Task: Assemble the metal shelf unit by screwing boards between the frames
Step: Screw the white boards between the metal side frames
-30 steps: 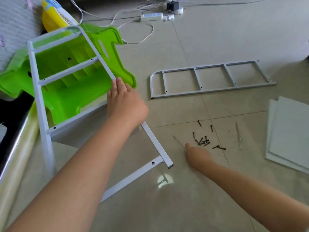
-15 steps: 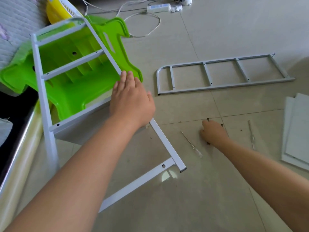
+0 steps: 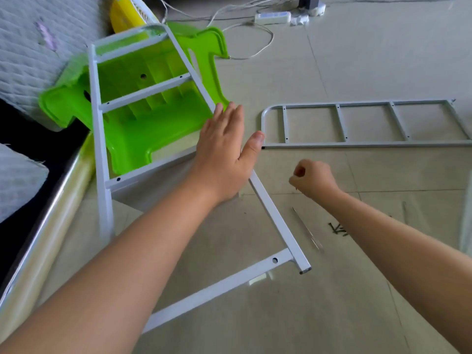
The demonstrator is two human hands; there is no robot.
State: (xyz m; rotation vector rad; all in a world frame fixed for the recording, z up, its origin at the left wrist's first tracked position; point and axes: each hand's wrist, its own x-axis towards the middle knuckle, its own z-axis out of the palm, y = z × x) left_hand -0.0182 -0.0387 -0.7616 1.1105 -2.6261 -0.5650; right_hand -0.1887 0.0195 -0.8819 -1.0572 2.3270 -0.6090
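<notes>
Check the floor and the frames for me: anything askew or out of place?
The green plastic chair lies tipped over, with the white frame propped aslant against it under the left hand. Screws lie loose on the floor tiles. The second frame lies flat, seemingly undamaged.

There is a single view, from a wide-angle camera worn on the person's head, looking forward and steeply down at the tiled floor (image 3: 357, 60). It sits close: both forearms enter from the near edge and fill much of the lower picture, reaching toward the middle. The bed (image 3: 30, 47) takes the far left corner, the cables (image 3: 250, 29) mark the far edge, and the floor runs off to the right. Straight lines bow toward the picture's edges. No second view shares the scene.
</notes>
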